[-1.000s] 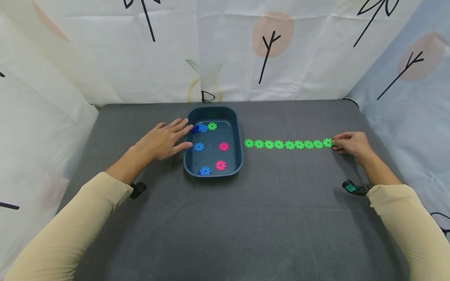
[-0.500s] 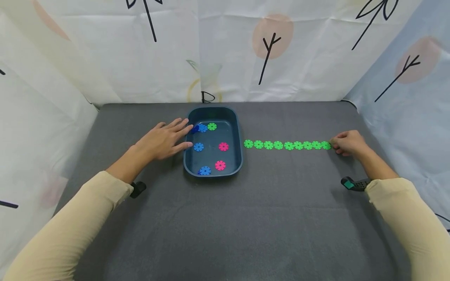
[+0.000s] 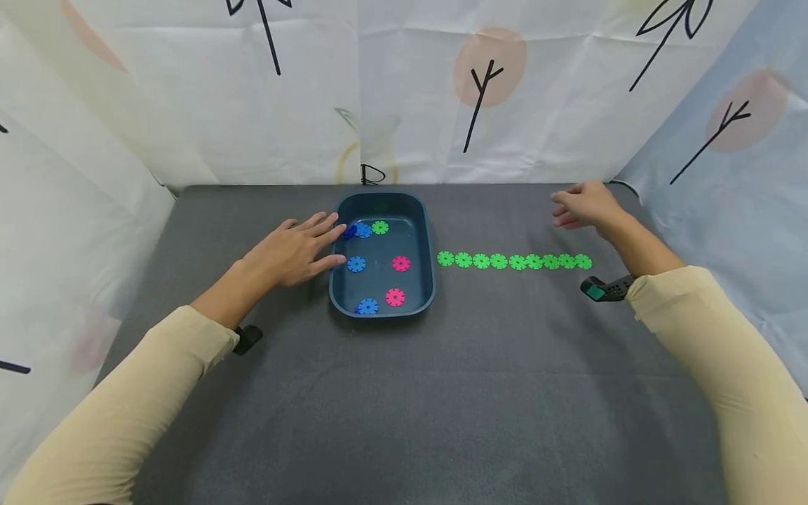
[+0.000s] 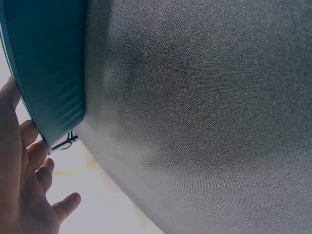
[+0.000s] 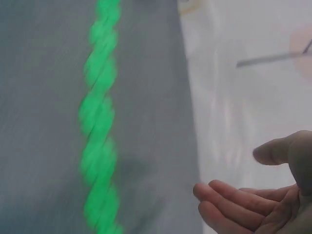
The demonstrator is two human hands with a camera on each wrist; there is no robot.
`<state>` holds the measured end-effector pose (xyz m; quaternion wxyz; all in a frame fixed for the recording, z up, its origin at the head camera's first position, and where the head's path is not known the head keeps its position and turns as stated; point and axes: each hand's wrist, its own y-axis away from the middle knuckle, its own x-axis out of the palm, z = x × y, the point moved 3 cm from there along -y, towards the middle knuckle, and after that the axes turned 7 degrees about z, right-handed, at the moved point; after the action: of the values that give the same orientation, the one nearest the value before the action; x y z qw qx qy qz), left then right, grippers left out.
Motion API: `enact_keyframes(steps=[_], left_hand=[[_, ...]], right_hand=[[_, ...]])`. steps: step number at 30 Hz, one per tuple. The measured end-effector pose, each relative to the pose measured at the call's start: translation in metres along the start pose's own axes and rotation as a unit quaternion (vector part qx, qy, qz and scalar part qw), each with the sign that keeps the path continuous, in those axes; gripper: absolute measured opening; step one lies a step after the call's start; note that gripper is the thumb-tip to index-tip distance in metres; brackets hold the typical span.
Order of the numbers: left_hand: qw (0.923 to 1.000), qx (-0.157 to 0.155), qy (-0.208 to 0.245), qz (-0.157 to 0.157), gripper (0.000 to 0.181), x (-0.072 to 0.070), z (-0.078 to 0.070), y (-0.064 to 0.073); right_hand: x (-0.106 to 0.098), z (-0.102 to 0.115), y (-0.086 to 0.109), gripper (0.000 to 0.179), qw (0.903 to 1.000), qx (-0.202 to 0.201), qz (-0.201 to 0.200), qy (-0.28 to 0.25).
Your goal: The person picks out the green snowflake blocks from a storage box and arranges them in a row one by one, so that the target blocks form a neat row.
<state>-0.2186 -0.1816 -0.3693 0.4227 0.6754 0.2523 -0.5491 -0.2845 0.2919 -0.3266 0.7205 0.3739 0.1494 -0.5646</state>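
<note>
My left hand [image 3: 287,251] rests with spread, straight fingers on the left rim of a dark blue tray [image 3: 383,203]. Inside the tray lie several blue notched discs [image 3: 356,264], a green disc [image 3: 380,227] and two pink discs [image 3: 400,264]. To the tray's right, a straight row of green notched discs [image 3: 499,261] runs across the grey cloth. My right hand [image 3: 587,205] hovers above and behind the row's right end. It holds nothing; the right wrist view shows thumb and fingers apart, beside the blurred green row [image 5: 97,114].
A grey cloth [image 3: 404,407] covers the table. White printed curtains [image 3: 410,91] stand at the back and both sides. A black wrist camera [image 3: 606,289] sits at the right wrist, another [image 3: 248,340] at the left.
My right hand has let go of the row's last green disc and moved up, away and a little to the left. The left hand has stayed at the tray's rim.
</note>
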Motion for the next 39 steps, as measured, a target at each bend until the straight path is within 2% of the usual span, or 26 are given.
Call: enact_keyframes(steps=[3,5,10,13,15,19,23,31,39], left_hand=[[1.0000,-0.002,0.002,0.002,0.073,0.000,0.001,0.000],[1.0000,-0.001,0.003,0.002,0.074,0.000,0.001,0.000],[1.0000,-0.002,0.002,0.003,0.074,0.000,0.002,0.000],[1.0000,-0.002,0.002,0.003,0.074,0.000,0.002,0.000],[1.0000,-0.002,0.003,0.004,0.074,0.000,0.002,0.000],[1.0000,-0.002,0.004,0.005,0.073,-0.001,0.002,-0.001],[1.0000,0.001,0.002,0.004,0.073,-0.001,0.002,-0.001],[1.0000,0.003,0.001,0.002,0.073,0.000,0.000,-0.001],[1.0000,-0.001,-0.004,0.006,0.073,-0.001,0.000,0.000]], right_hand=[[0.010,0.031,-0.005,0.068,0.9971,-0.002,0.030,-0.070],[0.019,0.051,-0.008,0.067,0.9912,-0.005,0.058,-0.119],[0.048,0.095,-0.012,0.063,0.9674,-0.017,0.131,-0.216],[0.066,0.116,-0.014,0.060,0.9532,-0.014,0.150,-0.262],[0.077,0.128,-0.016,0.059,0.9476,-0.014,0.158,-0.278],[0.098,0.148,-0.019,0.056,0.9457,-0.024,0.169,-0.277],[0.120,0.156,-0.023,0.056,0.9467,-0.031,0.190,-0.258],[0.165,0.155,-0.033,0.063,0.9438,-0.005,0.232,-0.235],[0.191,0.153,-0.041,0.066,0.9453,0.011,0.230,-0.231]])
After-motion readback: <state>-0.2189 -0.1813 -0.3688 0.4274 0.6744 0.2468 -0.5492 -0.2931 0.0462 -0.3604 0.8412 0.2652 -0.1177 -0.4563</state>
